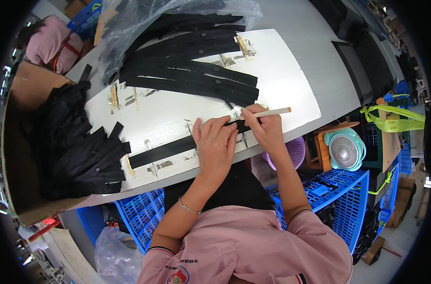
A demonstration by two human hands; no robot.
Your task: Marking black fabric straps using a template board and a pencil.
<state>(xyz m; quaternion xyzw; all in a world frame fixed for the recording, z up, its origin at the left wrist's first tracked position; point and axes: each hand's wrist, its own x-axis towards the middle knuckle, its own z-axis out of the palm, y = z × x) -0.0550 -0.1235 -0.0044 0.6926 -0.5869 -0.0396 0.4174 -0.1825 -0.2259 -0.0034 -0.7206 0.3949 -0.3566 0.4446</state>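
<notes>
My right hand (267,130) is closed round a thick white pencil (278,112), whose blunt end points off to the right. Its tip is hidden by my fingers, close to the right end of a black fabric strip (166,151). Across that strip lies my left hand (215,142), palm down with fingers stretched out, pressing it against a white board (291,75). Smudged dark lines and yellowish tape patches mark the board. Just beyond my hands, several more black strips (192,85) are spread in a fan.
At the left a cardboard box (21,109) overflows with black strips (78,146) onto the board. Clear plastic sheeting (116,38) covers the far strips. Below the table edge are blue crates (341,189), a purple basket (296,154) and a turquoise fan (345,149). A person (54,45) in pink is at far left.
</notes>
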